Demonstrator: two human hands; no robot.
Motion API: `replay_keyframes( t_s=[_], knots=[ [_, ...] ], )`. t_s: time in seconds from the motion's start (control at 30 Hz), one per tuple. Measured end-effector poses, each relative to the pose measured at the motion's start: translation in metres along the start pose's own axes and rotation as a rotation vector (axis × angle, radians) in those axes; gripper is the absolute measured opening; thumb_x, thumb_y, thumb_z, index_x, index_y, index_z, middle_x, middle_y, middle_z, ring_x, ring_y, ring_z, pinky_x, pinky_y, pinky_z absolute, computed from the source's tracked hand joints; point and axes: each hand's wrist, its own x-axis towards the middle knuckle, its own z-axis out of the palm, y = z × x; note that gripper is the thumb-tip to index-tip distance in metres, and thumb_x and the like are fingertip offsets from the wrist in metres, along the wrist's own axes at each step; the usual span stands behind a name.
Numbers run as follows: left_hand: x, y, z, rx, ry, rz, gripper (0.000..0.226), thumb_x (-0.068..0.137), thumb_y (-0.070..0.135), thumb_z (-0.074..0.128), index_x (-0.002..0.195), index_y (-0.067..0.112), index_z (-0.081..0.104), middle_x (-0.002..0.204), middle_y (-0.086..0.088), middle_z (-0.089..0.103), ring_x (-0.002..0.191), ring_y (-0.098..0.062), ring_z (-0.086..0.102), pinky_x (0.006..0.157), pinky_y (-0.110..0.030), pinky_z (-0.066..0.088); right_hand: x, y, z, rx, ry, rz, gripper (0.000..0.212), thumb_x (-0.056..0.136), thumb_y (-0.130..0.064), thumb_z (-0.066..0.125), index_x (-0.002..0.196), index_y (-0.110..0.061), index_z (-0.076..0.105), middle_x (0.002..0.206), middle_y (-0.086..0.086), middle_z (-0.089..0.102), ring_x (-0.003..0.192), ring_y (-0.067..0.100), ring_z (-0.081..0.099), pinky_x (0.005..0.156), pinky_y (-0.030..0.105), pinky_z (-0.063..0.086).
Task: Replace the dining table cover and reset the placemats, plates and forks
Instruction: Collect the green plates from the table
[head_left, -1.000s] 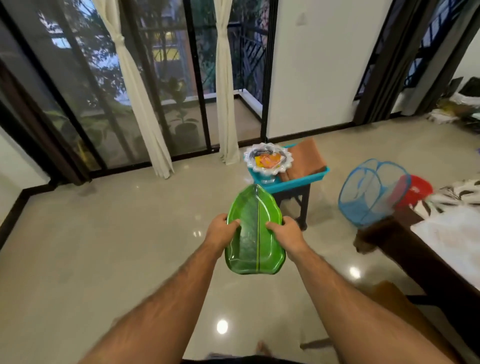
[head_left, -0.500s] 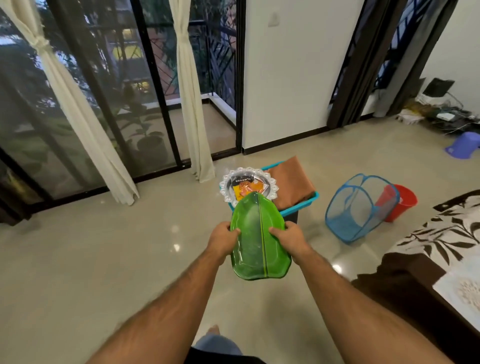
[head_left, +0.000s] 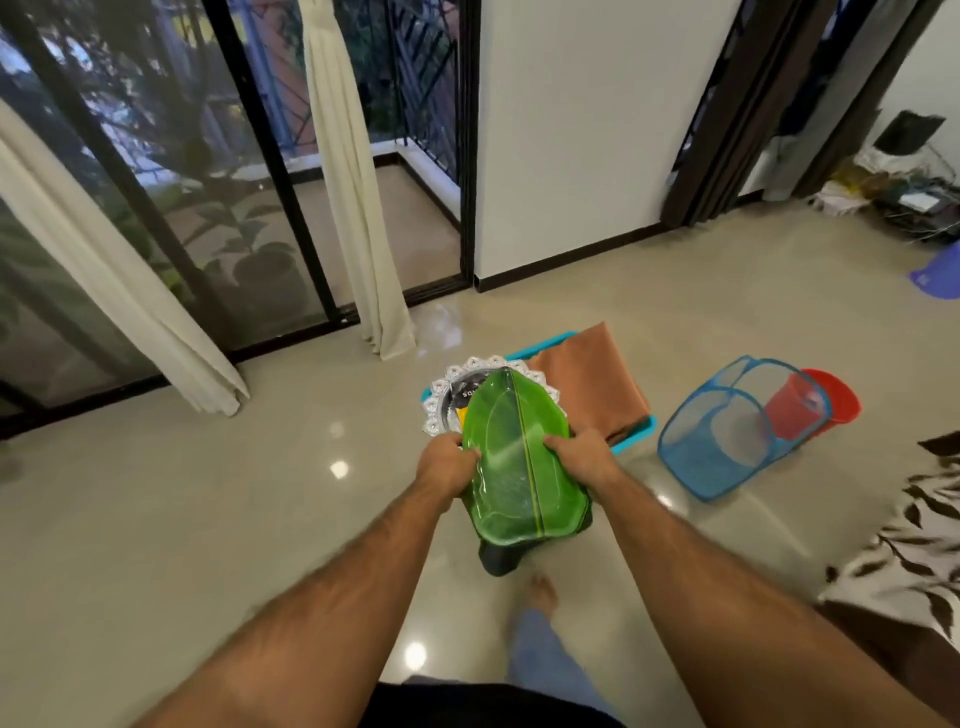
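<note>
At the centre of the frame, the left hand (head_left: 448, 464) and right hand (head_left: 581, 457) pinch the green leaf plate (head_left: 519, 467) by its edges above the silver tray (head_left: 441, 405), which it might knock if lowered carelessly.

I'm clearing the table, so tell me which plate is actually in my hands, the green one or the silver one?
The green leaf-shaped plate, gripped at its sides by both hands; the silver scalloped plate lies behind it on the stool.

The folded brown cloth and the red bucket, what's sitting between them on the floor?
In the head view, the blue mesh hamper lies tipped on its side between the brown cloth and the red bucket, partly covering the bucket.
</note>
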Motion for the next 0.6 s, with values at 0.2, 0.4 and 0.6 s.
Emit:
replay_keyframes(
  t_s=[0.2, 0.4, 0.6],
  knots=[
    [0.058, 0.032, 0.008, -0.081, 0.091, -0.083, 0.006, 0.080, 0.017, 0.061, 0.079, 0.018, 0.067, 0.093, -0.018, 0.071, 0.084, -0.037, 0.071, 0.068, -0.055, 0.059, 0.095, -0.023, 0.000, -0.100, -0.144, -0.029, 0.043, 0.092, -0.023, 0.063, 0.127, 0.000, 0.056, 0.125, 0.017, 0.062, 0.114, 0.034, 0.058, 0.094, 0.035, 0.046],
    [0.087, 0.041, 0.022, -0.183, 0.141, -0.211, 0.013, 0.087, 0.008, 0.058, 0.086, 0.019, 0.064, 0.095, -0.017, 0.070, 0.082, -0.034, 0.069, 0.072, -0.054, 0.059, 0.159, -0.023, 0.009, -0.168, -0.272, 0.017, 0.041, 0.088, -0.026, 0.066, 0.121, -0.002, 0.060, 0.118, 0.018, 0.065, 0.104, 0.032, 0.063, 0.092, 0.039, 0.052],
    [0.120, 0.028, 0.029, -0.260, 0.153, -0.333, 0.006, 0.091, 0.011, 0.058, 0.090, 0.016, 0.061, 0.091, -0.014, 0.066, 0.078, -0.032, 0.066, 0.074, -0.057, 0.058, 0.194, -0.021, 0.024, -0.270, -0.344, 0.032, 0.015, 0.087, -0.028, 0.064, 0.080, -0.015, 0.063, 0.098, 0.017, 0.072, 0.093, 0.032, 0.068, 0.085, 0.040, 0.055]
  ],
)
